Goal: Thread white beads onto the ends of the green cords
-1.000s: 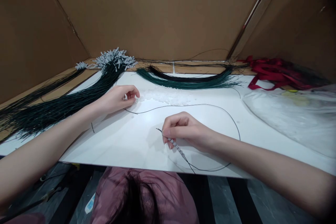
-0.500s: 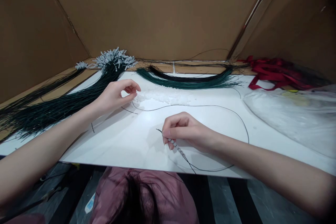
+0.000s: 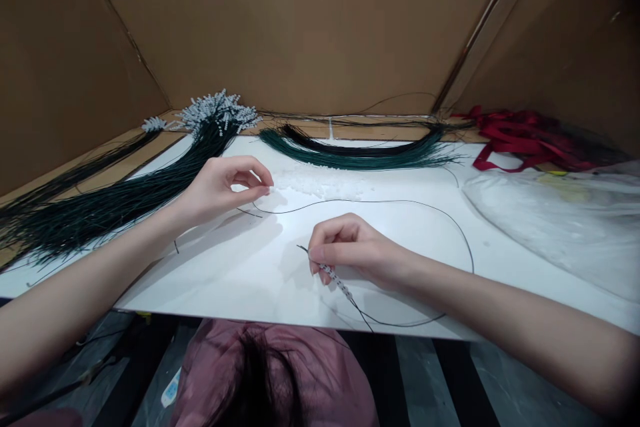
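Observation:
My left hand (image 3: 227,188) is closed in a pinch at the left end of a loose spread of small white beads (image 3: 325,183). A tiny white bead (image 3: 271,190) shows at its fingertips. Closer to the front edge, my right hand (image 3: 345,247) pinches a thin dark cord (image 3: 303,248) near its tip. A short row of strung white beads (image 3: 340,285) slants down from under those fingers. From there the cord loops right and back across the white board (image 3: 240,273) toward my left hand.
A thick bundle of dark green cords (image 3: 125,203) with white beaded ends lies at left. Bundled cords (image 3: 360,159) curve along the back. Red ribbon (image 3: 515,143) and a clear plastic bag (image 3: 560,220) lie at right. Cardboard walls (image 3: 310,27) enclose the back and sides.
My left hand has moved slightly right, and its thumb and finger have come together at the beads, with a white bead now at the tips. My right hand has stayed still.

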`<state>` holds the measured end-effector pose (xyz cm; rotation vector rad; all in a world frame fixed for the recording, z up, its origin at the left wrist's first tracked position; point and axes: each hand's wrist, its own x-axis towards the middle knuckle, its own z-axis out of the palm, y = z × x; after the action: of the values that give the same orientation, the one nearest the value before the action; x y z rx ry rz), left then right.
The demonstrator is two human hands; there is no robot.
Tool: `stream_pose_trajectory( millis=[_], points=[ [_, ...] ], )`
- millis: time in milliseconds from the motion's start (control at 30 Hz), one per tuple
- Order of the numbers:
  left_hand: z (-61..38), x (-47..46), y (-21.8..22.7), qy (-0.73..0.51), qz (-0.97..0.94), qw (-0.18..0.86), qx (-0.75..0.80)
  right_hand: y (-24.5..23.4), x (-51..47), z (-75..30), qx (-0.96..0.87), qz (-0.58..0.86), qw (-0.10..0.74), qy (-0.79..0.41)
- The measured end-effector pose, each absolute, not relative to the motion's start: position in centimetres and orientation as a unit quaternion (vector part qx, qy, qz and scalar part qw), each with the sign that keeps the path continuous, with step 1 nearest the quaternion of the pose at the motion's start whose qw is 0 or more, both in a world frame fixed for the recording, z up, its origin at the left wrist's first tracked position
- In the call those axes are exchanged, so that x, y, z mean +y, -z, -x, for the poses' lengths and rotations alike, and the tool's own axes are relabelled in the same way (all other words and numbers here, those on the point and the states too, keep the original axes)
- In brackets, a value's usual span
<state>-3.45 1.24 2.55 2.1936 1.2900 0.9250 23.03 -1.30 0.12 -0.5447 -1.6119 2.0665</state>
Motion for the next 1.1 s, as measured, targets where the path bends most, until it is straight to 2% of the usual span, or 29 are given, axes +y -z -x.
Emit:
stream_pose_trajectory(
  millis=[200,533,800,1100],
  points=[
    [1.9,-0.5,-3.1,-0.346,-0.774,0.317,0.426,-0.3,-1.3,-23.0,-0.591,0.201,0.227,-0.747],
    [0.3,-2.0,-2.4,-0.341,-0.768,0.429,0.332,-0.1,-1.3,-22.9,-0.605,0.248,0.256,-0.712],
    [-0.4,-2.4,-1.7,-0.370,-0.763,0.445,0.289,0.2,-1.4,-22.6,-0.611,0.247,0.278,-0.699],
    [-0.7,-2.5,-1.5,-0.390,-0.759,0.453,0.258,-0.3,-1.7,-22.5,-0.634,0.253,0.264,-0.681]
  ],
)
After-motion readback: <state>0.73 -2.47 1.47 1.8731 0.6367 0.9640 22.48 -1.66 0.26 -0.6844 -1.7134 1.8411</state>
